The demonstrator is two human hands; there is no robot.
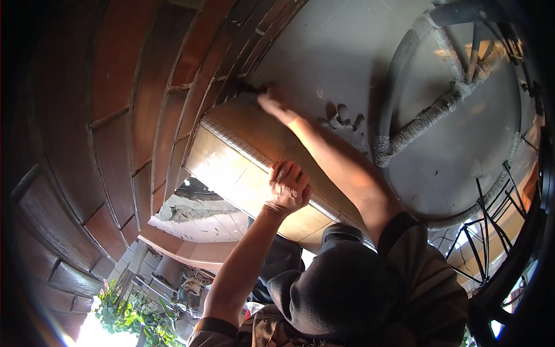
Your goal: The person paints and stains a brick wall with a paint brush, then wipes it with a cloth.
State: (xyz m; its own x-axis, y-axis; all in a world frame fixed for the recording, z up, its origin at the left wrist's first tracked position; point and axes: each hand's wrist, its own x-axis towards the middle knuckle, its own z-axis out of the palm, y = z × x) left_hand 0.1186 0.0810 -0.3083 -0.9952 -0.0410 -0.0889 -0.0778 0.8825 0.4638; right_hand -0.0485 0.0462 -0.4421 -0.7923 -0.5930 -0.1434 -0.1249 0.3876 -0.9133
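My left hand (291,184) is closed over the pale trimmed edge (243,147) of a tan tiled ledge (272,134), its fingers curled and knuckles up. Farther out, my right hand (276,104) reaches past the ledge to where the brick wall (191,75) meets a grey surface (335,52). Its fingers are bent and partly blurred. A small dark thing (248,88) shows at its fingertips, too unclear to name.
A round frame with rough wrapped bars (430,115) stands at the right, with thin black metal rods (483,231) below it. Dark rounded cloth (347,283) fills the bottom centre. Green leaves (136,312) and clutter lie at the lower left.
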